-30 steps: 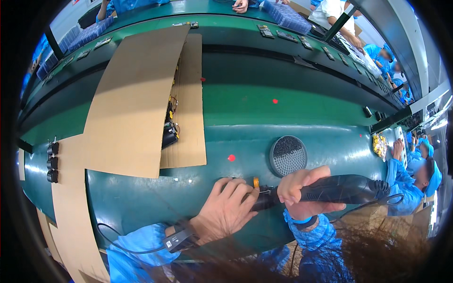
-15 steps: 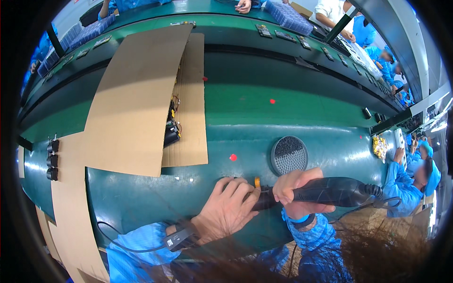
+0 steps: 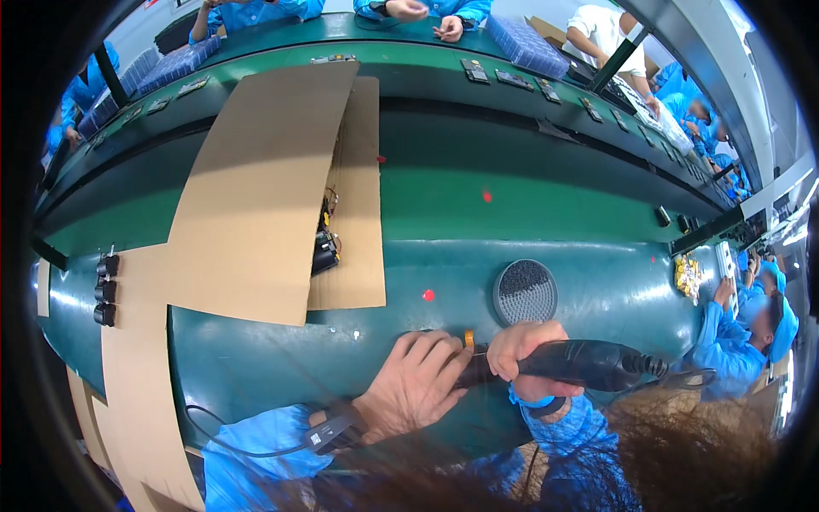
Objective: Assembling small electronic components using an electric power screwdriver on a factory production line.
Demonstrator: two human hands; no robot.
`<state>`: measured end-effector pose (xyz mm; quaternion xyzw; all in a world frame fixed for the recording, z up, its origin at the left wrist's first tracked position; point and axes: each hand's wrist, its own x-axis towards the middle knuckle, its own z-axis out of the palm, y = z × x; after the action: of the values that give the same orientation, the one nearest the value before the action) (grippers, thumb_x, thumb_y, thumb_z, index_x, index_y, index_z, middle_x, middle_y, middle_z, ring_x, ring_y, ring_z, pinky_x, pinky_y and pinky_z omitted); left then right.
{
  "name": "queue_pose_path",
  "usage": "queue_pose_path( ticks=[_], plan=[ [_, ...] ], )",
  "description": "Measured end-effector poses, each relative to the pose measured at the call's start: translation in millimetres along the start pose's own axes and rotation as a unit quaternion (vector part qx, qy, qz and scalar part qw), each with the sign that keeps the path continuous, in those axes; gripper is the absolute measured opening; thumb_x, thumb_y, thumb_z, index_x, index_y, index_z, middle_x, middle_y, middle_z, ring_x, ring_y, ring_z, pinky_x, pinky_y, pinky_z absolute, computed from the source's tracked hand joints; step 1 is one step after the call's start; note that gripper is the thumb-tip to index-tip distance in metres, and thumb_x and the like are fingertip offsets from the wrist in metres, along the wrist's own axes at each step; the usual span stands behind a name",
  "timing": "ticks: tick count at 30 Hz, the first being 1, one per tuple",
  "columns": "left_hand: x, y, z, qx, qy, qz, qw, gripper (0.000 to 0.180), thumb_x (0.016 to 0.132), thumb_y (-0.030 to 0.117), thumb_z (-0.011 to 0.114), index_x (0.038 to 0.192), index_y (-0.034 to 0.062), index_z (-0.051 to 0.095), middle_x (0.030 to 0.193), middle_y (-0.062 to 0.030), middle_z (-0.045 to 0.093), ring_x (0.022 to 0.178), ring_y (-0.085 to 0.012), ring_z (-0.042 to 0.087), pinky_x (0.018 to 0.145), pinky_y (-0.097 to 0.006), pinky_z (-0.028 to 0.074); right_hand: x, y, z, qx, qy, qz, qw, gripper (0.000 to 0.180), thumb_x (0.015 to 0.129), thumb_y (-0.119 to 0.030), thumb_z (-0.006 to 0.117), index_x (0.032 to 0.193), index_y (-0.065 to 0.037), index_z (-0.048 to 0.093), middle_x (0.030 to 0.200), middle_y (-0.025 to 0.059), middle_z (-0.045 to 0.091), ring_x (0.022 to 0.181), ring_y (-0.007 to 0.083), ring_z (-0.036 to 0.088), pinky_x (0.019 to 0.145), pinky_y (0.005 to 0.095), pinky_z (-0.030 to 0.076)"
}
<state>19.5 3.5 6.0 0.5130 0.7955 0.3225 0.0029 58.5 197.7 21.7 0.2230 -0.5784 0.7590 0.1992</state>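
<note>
Right hand [image 3: 529, 352] crept left, cardboard [image 3: 256, 196] — round grille [image 3: 525, 292] nearby

The smooth green workbench top [image 3: 281, 375] has a slight sheen. Flat brown cardboard sheets [image 3: 256, 196] look matt and papery — the black handheld power tool [image 3: 580, 364] looks like semi-gloss plastic.

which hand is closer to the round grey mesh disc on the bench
Right. The right hand grips the black power tool just below the disc; the left hand lies farther, lower left of it.
</note>
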Motion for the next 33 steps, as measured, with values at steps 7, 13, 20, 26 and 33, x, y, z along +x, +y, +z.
queue_pose_path(
  ticks=[7,13,20,26,33],
  plan=[
    [1.5,0.5,-1.2,-0.02,-0.009,0.001,1.0,0.056,0.078,0.028,0.077,0.125,0.004,0.059,0.118,-0.0102,0.054,0.118,-0.0279,0.052,0.1,-0.044,0.041,19.0,-34.0,-23.5,0.073,0.197,-0.064,0.976,0.079,0.083,-0.085,0.039,0.106,-0.01,0.045,0.06,0.0028,0.048,0.046,0.0141,0.049,0.041,0.0278,0.044],
    [3.7,-3.0,-1.4,-0.05,0.001,-0.005,0.999,0.056,0.076,0.025,0.08,0.124,0.0046,0.059,0.116,-0.0103,0.054,0.113,-0.0288,0.054,0.099,-0.046,0.042,23.5,-19.5,-79.2,-0.056,0.274,-0.078,0.957,0.076,0.086,-0.083,0.039,0.105,-0.01,0.046,0.06,0.0017,0.046,0.045,0.0122,0.046,0.043,0.026,0.041],
    [3.8,-2.8,-1.1,-0.052,0.005,0.002,0.999,0.056,0.076,0.025,0.081,0.123,0.0037,0.059,0.115,-0.0107,0.054,0.111,-0.0297,0.055,0.098,-0.046,0.044,21.6,-13.0,-81.7,-0.078,0.287,-0.023,0.955,0.078,0.085,-0.084,0.039,0.106,-0.009,0.046,0.06,0.0025,0.046,0.046,0.0125,0.045,0.044,0.0273,0.042],
    [3.5,-3.5,-1.3,-0.051,0.006,0.003,0.999,0.057,0.076,0.025,0.081,0.124,0.0035,0.059,0.115,-0.0109,0.054,0.111,-0.0295,0.055,0.097,-0.046,0.044,22.0,-6.9,-78.4,-0.087,0.274,-0.027,0.957,0.073,0.088,-0.081,0.04,0.105,-0.011,0.047,0.061,0.0002,0.045,0.045,0.0115,0.044,0.042,0.026,0.039],
    [2.2,-2.7,-2.7,-0.059,0.006,-0.002,0.998,0.056,0.077,0.025,0.08,0.125,0.0047,0.059,0.116,-0.0104,0.054,0.111,-0.029,0.055,0.097,-0.044,0.043,20.6,-4.8,-79.6,-0.1,0.247,-0.015,0.964,0.072,0.086,-0.082,0.04,0.1,-0.011,0.045,0.061,0.0003,0.044,0.046,0.0115,0.044,0.043,0.0262,0.039]
  ],
)
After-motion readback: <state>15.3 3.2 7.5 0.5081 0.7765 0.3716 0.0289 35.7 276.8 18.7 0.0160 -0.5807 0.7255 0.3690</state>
